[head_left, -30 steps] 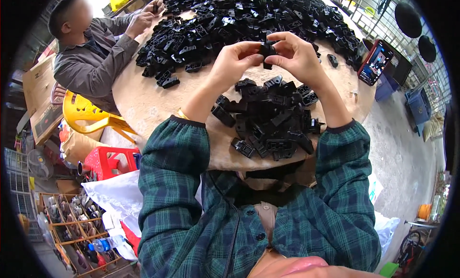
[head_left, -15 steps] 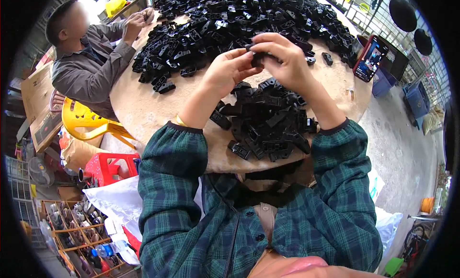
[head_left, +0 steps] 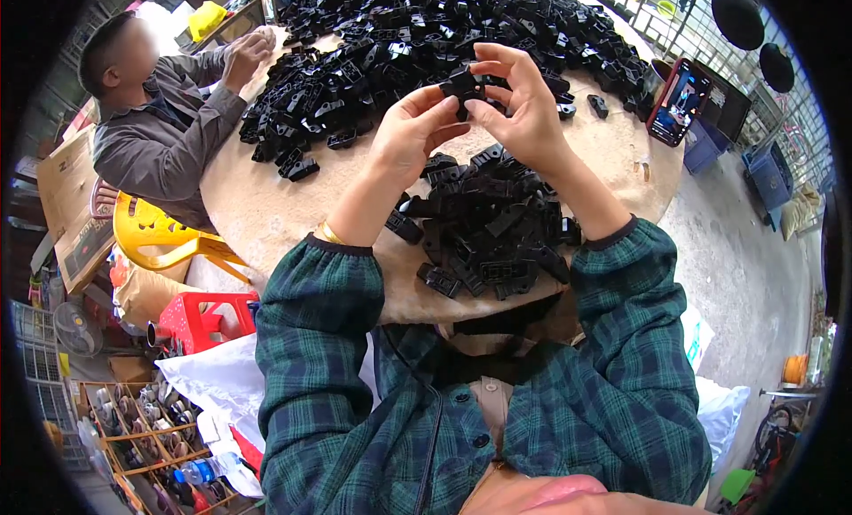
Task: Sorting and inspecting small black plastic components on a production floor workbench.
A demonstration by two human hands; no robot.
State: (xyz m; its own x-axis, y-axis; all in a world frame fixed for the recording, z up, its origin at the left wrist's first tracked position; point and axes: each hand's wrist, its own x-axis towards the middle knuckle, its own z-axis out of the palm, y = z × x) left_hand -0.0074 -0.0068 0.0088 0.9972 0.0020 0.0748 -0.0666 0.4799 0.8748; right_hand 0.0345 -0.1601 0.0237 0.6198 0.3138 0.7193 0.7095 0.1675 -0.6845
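Both my hands meet over the table around a small black plastic part (head_left: pixel 463 85). My left hand (head_left: pixel 410 129) pinches it from the left between thumb and fingers. From the right, my right hand (head_left: pixel 524 111) grips the same part with its thumb and fingertips. Fingers cover some of the part, so its exact shape does not show. Below my hands, close to the near edge, lies a smaller heap of black plastic parts (head_left: pixel 493 218). A much larger pile of similar parts (head_left: pixel 390 58) spreads across the far side of the table.
The round table (head_left: pixel 266 204) has a beige cover. At its right edge stands a phone (head_left: pixel 679 102) with a lit screen. A co-worker (head_left: pixel 155 116) sits at the far left, hands together. A yellow chair (head_left: pixel 151 235) and a red stool (head_left: pixel 191 315) stand left.
My right hand has turned and its fingers have lifted and opened out around the part. The part shows more now. My left hand stays nearly in place.
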